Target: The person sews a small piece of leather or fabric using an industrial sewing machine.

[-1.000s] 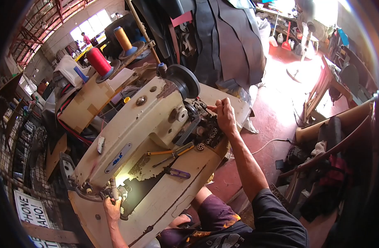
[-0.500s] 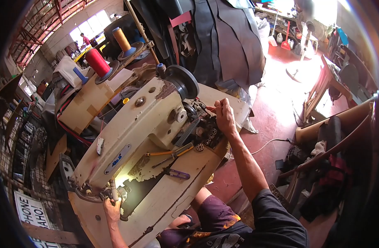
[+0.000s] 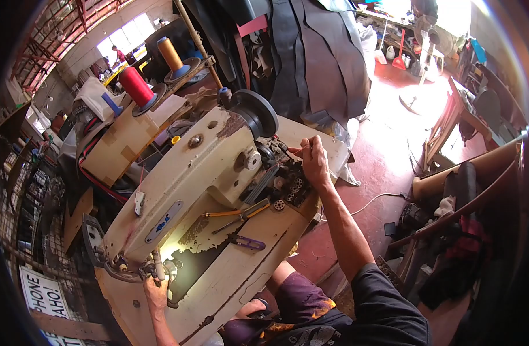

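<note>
An old cream sewing machine (image 3: 178,173) with worn paint stretches across the table before me. My left hand (image 3: 156,293) is at its needle end, fingers closed beside the lit needle bar (image 3: 159,266); what they grip is hidden. My right hand (image 3: 315,164) is at the far end below the black handwheel (image 3: 254,115), fingers curled beside a heap of small metal parts and bobbins (image 3: 290,187). I cannot make out anything inside it. Between the hands lie yellow-handled pliers or scissors (image 3: 250,212) and a purple-handled tool (image 3: 247,242).
Red thread (image 3: 136,86) and orange thread (image 3: 170,55) cones stand on a rack behind the machine. Dark leather sheets (image 3: 328,63) hang at the back. A cable (image 3: 374,199) crosses the red floor to the right. A wooden frame (image 3: 449,127) stands farther right.
</note>
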Demonstrator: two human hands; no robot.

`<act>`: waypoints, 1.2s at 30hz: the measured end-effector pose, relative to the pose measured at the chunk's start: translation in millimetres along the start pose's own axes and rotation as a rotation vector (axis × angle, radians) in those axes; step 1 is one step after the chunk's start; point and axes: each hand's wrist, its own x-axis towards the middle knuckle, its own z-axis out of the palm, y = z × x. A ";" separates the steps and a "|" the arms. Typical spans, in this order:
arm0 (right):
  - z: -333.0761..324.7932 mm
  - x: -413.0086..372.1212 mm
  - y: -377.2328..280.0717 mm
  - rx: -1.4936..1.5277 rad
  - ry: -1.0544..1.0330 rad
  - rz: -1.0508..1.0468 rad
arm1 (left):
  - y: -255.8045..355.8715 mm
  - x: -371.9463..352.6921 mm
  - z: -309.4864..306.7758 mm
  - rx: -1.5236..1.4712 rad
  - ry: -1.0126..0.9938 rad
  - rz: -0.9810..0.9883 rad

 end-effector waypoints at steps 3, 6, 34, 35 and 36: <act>-0.6 0.0 -2.3 -0.008 -0.004 0.003 | 1.6 0.0 -0.9 0.025 -0.001 -0.001; -0.9 0.0 -0.5 -0.019 -0.012 -0.004 | 17.4 -1.1 -1.1 0.019 -0.003 -0.018; -0.9 -2.0 -1.8 -0.051 -0.009 -0.051 | -1.9 -0.3 2.3 0.031 0.066 -0.006; -0.5 -1.3 0.8 -0.036 -0.007 -0.053 | 0.5 -0.6 2.3 0.024 0.071 0.002; -0.1 -1.0 0.4 -0.020 -0.004 -0.054 | 1.6 -0.6 1.2 0.045 0.060 0.000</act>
